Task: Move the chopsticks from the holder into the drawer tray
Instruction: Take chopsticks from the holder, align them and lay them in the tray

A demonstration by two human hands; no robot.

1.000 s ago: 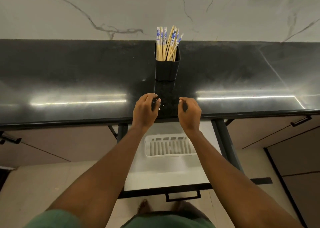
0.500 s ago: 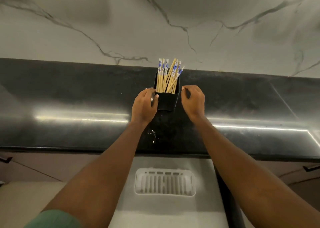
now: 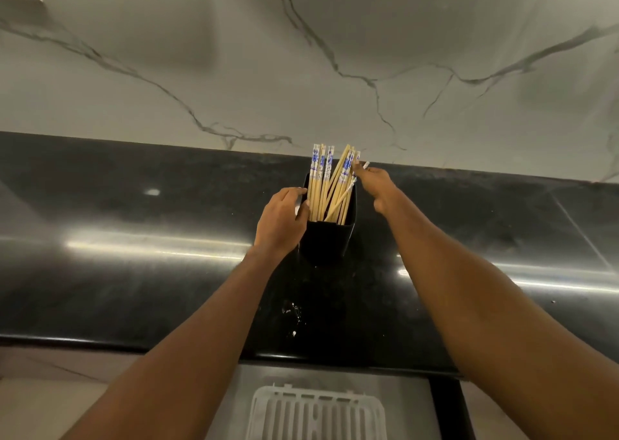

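Counter (image 3: pixel 134 272): black polished stone, glossy, long light streaks across it; small white specks nr front edge.
Wall (image 3: pixel 234 54): pale marble w/ grey veins, meets counter at the back.
Holder (image 3: pixel 326 242): black, square, upright on counter nr the back wall.
Chopsticks (image 3: pixel 323 185): bamboo w/ blue-white tops, all in holder, some leaning right.
Left hand (image 3: pixel 281 220): curled vs holder's left side, fingers at rim (looks like a steadying hold).
Right hand (image 3: pixel 375 185): at the top ends on the right, fingertips pinched on chopsticks; how many, can't tell.
Tray (image 3: pixel 318 413): white slotted plastic, in open drawer (image 3: pixel 402 399) below counter edge, no sticks visible in it.
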